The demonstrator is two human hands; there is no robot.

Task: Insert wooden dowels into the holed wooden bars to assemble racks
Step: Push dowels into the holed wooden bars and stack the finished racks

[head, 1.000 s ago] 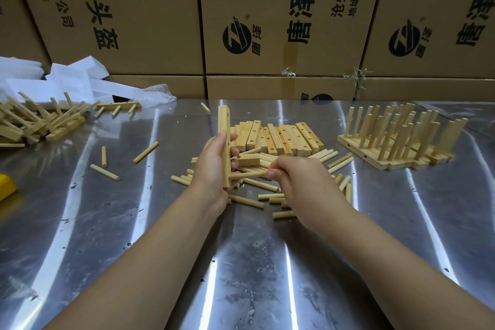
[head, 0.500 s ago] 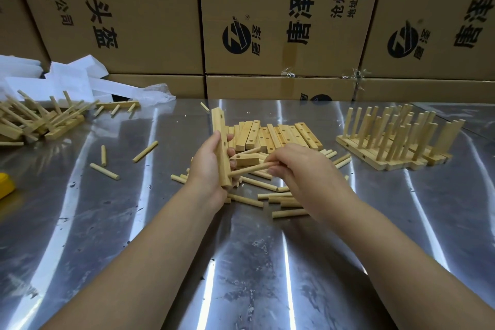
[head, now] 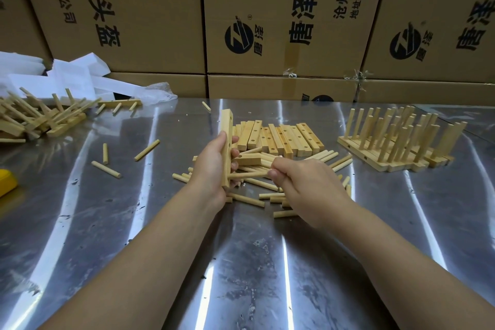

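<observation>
Background: cardboard boxes [head: 281, 13] stacked behind my steel table [head: 241, 262].
Head view, left hand [head: 211, 169]: grips 1 holed bar [head: 227, 142] upright over the table.
Head view, right hand [head: 302, 185]: pinches 1 dowel [head: 249, 175], its tip meeting that bar low down.
Done: finished racks [head: 396, 142] at far right.
Left: I judge plenty, given the empty bars [head: 281, 136] and loose dowels [head: 249, 198].

Steel table [head: 80, 222] — stacked cardboard boxes [head: 150, 13] behind
</observation>
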